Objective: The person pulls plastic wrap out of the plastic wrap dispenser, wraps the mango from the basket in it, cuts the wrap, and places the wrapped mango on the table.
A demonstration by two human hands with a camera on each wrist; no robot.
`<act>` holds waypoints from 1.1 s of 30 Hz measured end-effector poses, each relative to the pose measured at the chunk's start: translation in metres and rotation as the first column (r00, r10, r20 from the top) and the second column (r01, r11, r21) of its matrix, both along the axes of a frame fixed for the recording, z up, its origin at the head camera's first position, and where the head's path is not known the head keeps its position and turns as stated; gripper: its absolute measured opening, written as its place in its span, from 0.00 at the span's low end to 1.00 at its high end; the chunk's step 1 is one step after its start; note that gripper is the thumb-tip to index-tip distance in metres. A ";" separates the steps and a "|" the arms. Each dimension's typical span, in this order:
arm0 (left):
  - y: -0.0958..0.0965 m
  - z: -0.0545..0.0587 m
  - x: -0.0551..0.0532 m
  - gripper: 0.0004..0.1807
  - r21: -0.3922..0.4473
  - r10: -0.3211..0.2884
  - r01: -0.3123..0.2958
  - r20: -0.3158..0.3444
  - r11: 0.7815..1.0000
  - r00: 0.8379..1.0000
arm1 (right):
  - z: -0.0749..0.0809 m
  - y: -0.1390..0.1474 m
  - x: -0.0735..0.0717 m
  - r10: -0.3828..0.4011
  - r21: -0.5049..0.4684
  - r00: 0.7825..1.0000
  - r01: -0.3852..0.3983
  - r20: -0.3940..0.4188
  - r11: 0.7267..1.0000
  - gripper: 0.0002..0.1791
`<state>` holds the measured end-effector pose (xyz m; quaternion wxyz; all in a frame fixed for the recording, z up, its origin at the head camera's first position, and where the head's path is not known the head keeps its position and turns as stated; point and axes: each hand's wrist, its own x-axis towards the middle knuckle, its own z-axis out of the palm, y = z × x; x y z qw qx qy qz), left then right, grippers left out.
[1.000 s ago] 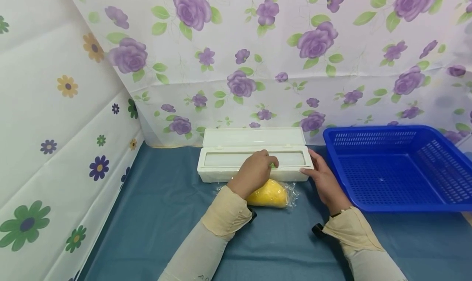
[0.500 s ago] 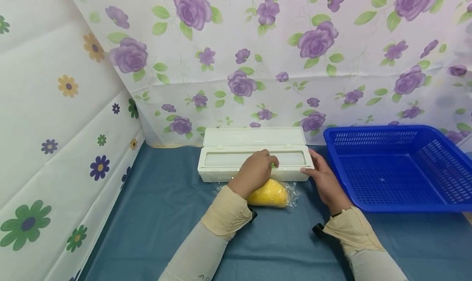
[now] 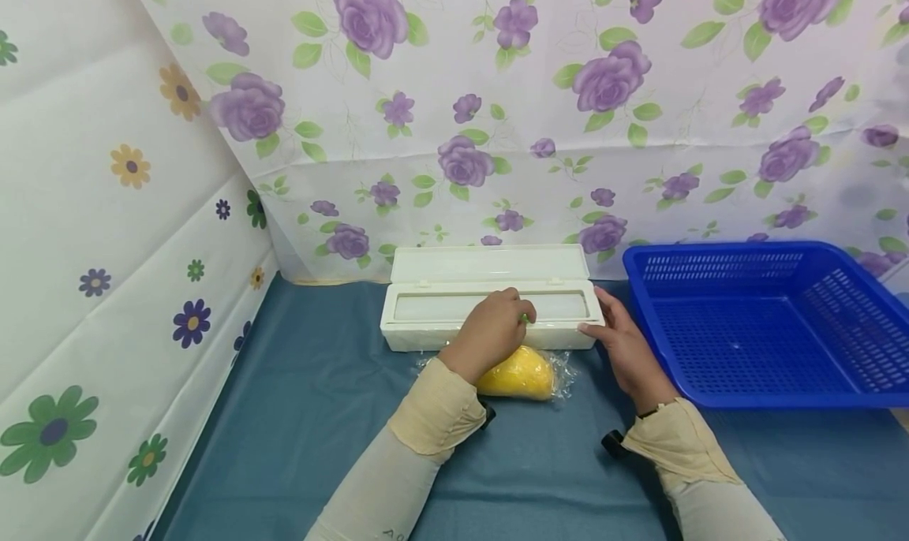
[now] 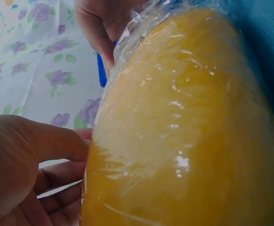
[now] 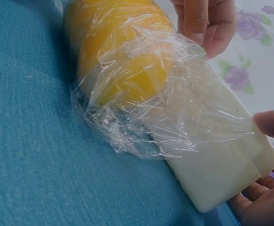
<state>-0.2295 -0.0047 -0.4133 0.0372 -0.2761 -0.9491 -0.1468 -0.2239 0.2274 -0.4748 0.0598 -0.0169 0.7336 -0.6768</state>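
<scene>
A long white cling film dispenser (image 3: 419, 337) lies near the wall in the head view, its lid (image 3: 490, 263) raised at the back. My left hand (image 3: 491, 326) reaches over its front edge and pinches a small green slider (image 3: 525, 318), mostly covered by the fingers. At the dispenser's right end, my right hand (image 3: 628, 352) grips it, thumb on the front corner and fingers round the side. A rounded yellow thing (image 3: 521, 374) wrapped in clear film lies against the dispenser's front, partly under my left wrist. Loose film (image 5: 174, 117) spreads from it over the dispenser in the right wrist view.
A blue plastic basket (image 3: 735, 403) stands close to the right of my right hand. Teal cloth (image 3: 305, 446) covers the table. Flowered sheets (image 3: 426, 131) hang behind the dispenser and along the left side.
</scene>
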 end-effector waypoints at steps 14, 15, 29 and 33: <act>-0.001 0.000 0.001 0.13 0.012 0.017 -0.017 0.002 1.000 1.000 | 0.001 0.000 -0.001 -0.001 0.000 1.000 0.001 0.013 1.000 0.45; -0.001 0.000 0.001 0.13 0.014 0.018 -0.018 0.001 1.000 1.000 | 0.000 0.001 -0.001 0.001 -0.001 1.000 0.000 0.012 1.000 0.45; -0.002 0.001 0.001 0.12 0.024 0.021 -0.021 -0.011 1.000 1.000 | 0.003 0.001 0.000 0.001 0.002 1.000 -0.001 0.019 1.000 0.45; -0.002 0.000 0.001 0.12 0.024 0.026 -0.026 -0.007 0.999 1.000 | 0.002 0.001 0.000 -0.004 0.000 1.000 0.004 0.022 1.000 0.45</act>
